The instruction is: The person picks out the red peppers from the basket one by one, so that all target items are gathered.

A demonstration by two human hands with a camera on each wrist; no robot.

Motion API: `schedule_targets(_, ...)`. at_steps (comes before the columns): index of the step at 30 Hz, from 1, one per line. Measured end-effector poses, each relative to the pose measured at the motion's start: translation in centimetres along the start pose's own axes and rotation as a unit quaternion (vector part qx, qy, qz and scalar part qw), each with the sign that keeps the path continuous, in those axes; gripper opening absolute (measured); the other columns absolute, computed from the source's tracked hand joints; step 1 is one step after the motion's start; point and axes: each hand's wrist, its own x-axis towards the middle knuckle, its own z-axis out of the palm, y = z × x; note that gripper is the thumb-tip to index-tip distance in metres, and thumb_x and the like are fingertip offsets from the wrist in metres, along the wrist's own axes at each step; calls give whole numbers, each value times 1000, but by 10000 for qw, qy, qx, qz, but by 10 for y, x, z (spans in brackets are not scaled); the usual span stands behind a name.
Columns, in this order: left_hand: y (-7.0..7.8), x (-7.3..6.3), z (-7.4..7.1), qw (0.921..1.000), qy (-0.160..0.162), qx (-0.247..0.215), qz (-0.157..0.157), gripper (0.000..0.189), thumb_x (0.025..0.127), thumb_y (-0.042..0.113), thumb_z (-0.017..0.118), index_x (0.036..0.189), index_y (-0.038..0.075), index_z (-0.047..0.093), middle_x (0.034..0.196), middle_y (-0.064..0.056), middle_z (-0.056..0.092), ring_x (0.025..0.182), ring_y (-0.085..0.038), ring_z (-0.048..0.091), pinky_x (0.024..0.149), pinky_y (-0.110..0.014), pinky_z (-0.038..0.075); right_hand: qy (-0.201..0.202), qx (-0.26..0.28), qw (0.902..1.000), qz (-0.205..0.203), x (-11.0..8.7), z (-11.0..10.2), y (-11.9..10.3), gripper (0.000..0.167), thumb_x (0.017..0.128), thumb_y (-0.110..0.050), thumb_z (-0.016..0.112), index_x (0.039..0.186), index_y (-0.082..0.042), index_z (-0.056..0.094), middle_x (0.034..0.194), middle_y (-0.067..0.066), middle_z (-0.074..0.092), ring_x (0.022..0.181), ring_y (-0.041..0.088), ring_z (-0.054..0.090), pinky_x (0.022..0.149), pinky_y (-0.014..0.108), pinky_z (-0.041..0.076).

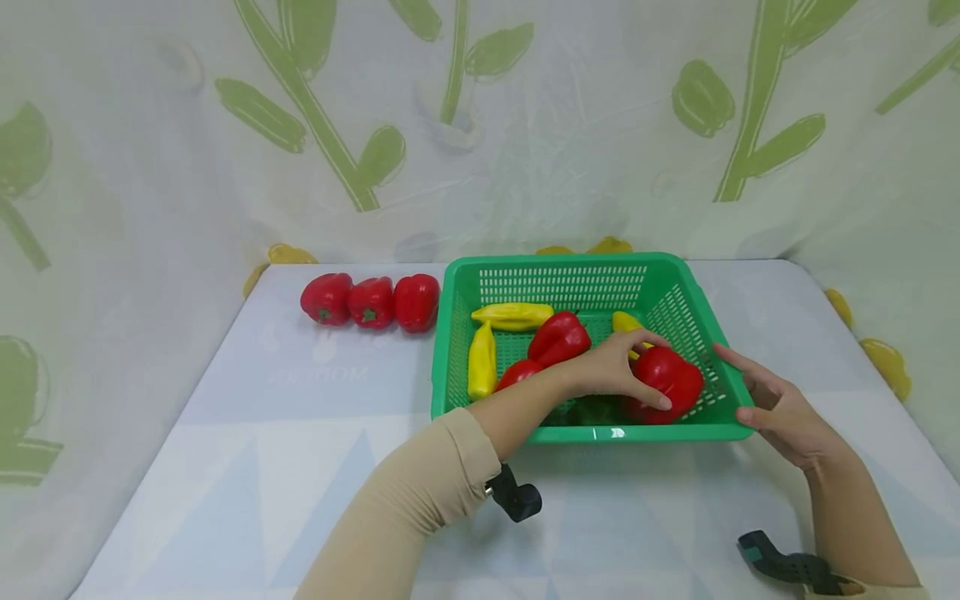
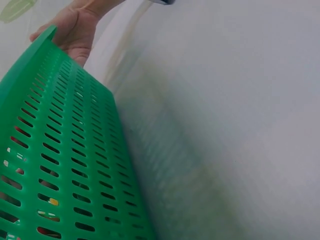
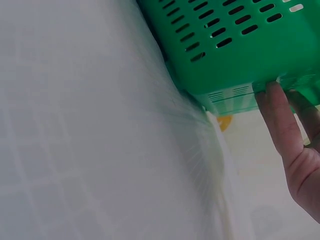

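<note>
Green basket (image 1: pixel 675 432) on table (image 1: pixel 615 508) | left hand (image 1: pixel 611 367) grips red pepper (image 1: pixel 678 383) inside at 4 o'clock | right hand (image 1: pixel 783 414) pinches basket's 4 o'clock corner, probably to steady it | three peppers (image 1: pixel 372 302) rowed outside, 9–10 o'clock

Green basket (image 1: pixel 566 260) — red peppers (image 1: pixel 681 380)

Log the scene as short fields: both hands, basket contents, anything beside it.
Left hand: grips a red pepper in the green basket
Right hand: holds the basket's right side
Also in basket: two other red peppers, three yellow vegetables, something dark green partly hidden
Beside basket: three red peppers in a row, to its left
</note>
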Motion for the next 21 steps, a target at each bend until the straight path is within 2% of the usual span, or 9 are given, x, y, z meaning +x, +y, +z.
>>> schedule_targets(9, 4, 0, -1, 9998, 73, 176, 55, 72, 70, 9, 81, 131, 18, 45, 117, 4, 51, 102, -4, 45, 68, -22, 54, 23, 55, 10000, -53, 0, -2, -1, 63, 91, -14, 58, 148, -25, 33, 136, -14, 43, 115, 2, 50, 81, 26, 54)
schedule_targets(21, 12, -5, -10, 9988, 181, 430, 155, 73, 70, 10, 81, 132, 17, 45, 121, 2, 50, 105, -5, 44, 68, -21, 54, 129, -45, 9998, 176, -2, 2, -8, 64, 92, -18, 59, 149, -25, 31, 136, -15, 39, 115, 2, 49, 83, 24, 53)
